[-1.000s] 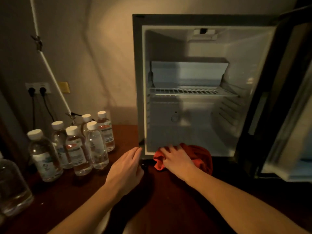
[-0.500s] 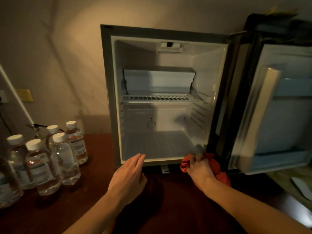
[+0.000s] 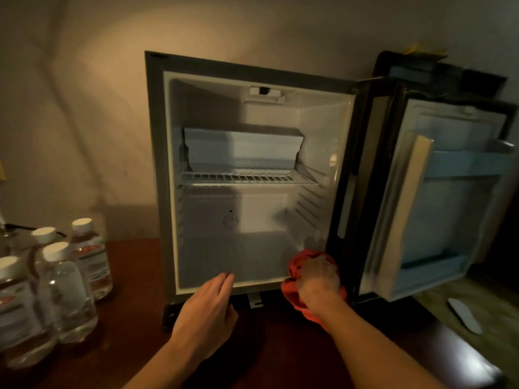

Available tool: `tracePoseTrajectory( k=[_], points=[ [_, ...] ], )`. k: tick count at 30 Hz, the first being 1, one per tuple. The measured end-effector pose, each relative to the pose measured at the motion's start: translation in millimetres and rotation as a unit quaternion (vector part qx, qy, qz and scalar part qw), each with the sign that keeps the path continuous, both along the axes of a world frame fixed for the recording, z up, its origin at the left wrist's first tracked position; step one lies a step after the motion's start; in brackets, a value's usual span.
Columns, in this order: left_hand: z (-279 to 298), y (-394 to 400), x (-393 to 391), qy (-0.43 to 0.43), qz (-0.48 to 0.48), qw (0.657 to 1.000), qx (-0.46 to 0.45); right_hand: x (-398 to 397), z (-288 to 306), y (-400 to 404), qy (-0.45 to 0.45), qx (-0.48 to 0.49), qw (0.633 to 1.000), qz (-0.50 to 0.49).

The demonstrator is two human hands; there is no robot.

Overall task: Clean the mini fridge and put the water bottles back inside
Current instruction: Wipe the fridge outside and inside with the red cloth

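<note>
I see the mini fridge [image 3: 252, 175] standing on the dark wooden table [image 3: 134, 276], its door [image 3: 438, 197] swung wide to the right. My right hand [image 3: 318, 279] clutches a red cloth [image 3: 300, 269], pressing it at the near right corner of the fridge's floor. My left hand [image 3: 206, 304] hovers with straight fingers at the near lower rim, holding nothing. The water bottles [image 3: 56, 279] stand clustered on the table, left of the fridge.

Hotel-like room (mini fridge [image 3: 252, 175], bottled water [image 3: 64, 290]).
</note>
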State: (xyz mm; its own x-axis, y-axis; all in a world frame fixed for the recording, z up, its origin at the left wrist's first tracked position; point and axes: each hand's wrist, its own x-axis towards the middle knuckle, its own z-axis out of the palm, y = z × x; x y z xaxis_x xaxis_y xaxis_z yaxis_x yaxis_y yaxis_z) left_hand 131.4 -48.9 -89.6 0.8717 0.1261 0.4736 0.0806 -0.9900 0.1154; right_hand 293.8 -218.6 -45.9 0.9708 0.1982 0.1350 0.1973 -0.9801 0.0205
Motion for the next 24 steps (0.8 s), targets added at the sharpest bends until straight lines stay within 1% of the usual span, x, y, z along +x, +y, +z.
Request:
tracePoseTrajectory(
  k=[1,3,4,6,9,11,14,17,20,22,24],
  points=[
    [1,-3,3,-0.001,-0.006,1.0,0.0,-1,-1,3,0.007,0.044,0.998,-0.043],
    [5,-8,8,-0.006,-0.015,1.0,0.001,1,-6,9,0.027,0.148,0.983,-0.108],
    [7,-9,10,-0.006,-0.021,1.0,0.001,5,-9,11,0.048,0.19,0.973,-0.124],
    [8,-10,16,-0.007,-0.034,0.999,0.001,13,-8,8,0.087,0.223,0.965,-0.108],
    [11,-11,26,0.0,-0.039,0.999,0.005,22,-5,-2,0.122,0.219,0.967,-0.046],
    [18,-12,32,-0.003,-0.036,0.999,0.008,19,-5,-4,0.144,0.197,0.97,-0.002],
    [29,-20,39,-0.012,-0.048,0.999,0.02,7,-10,-5,0.153,0.09,0.982,0.064],
    [39,-29,45,-0.051,-0.049,0.997,0.029,-13,-18,-11,0.073,-0.011,0.987,0.144],
    [49,-37,49,-0.053,-0.043,0.997,0.039,-29,-14,-31,-0.035,-0.063,0.971,0.226],
    [56,-44,51,-0.044,-0.047,0.997,0.038,-30,-1,-52,-0.094,-0.069,0.959,0.259],
    [63,-51,53,-0.043,-0.05,0.997,0.038,-31,24,-75,-0.146,-0.05,0.946,0.286]
  ],
)
